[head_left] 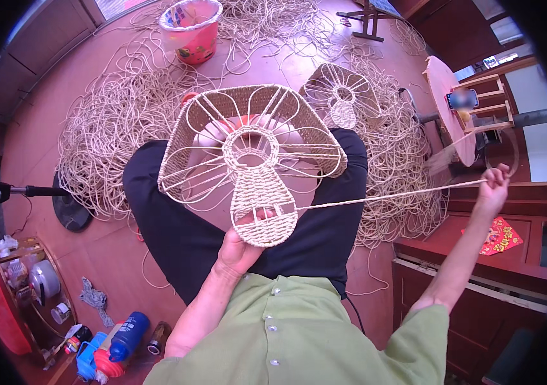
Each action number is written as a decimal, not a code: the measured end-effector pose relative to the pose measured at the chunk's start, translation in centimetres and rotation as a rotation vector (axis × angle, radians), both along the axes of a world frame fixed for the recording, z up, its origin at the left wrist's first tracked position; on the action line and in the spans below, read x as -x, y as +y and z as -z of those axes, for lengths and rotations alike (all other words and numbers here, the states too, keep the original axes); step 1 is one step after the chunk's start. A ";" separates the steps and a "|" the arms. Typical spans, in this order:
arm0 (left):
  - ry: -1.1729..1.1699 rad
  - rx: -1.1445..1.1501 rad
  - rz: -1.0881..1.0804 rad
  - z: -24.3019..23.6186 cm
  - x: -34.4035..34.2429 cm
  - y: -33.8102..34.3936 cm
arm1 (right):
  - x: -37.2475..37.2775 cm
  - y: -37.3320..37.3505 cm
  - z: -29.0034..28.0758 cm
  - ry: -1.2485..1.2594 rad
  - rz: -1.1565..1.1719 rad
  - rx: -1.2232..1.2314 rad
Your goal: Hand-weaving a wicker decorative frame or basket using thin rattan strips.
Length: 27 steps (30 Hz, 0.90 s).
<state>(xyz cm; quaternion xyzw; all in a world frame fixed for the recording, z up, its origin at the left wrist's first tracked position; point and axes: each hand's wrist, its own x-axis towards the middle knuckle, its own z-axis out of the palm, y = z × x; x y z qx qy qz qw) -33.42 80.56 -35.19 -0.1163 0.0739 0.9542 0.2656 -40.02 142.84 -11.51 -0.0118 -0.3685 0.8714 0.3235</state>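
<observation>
A woven basket-like piece [264, 192] of pale twisted cord rests over my lap. It has a wire frame with looped petals, a round ring and a keyhole-shaped woven panel with a small gap near its lower end. My left hand [241, 251] grips that lower end from beneath, with fingertips showing through the gap. From the panel's right edge a cord [389, 196] runs taut to the right and slightly up. Out at the far right, my right hand [495, 184] pinches this cord with its arm stretched out.
Heaps of loose cord [113, 128] cover the floor on both sides. A second woven piece [343, 96] lies beyond my knee. A pink bucket [195, 33] stands at the back. Bottles [130, 333] lie lower left. A round stool [448, 109] holding a phone [463, 99] is right.
</observation>
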 end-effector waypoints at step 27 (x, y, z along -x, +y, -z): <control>0.010 0.275 -0.030 -0.8 0.1 0.2 | -2.4 -46.9 11.1 -0.118 -0.561 -2.074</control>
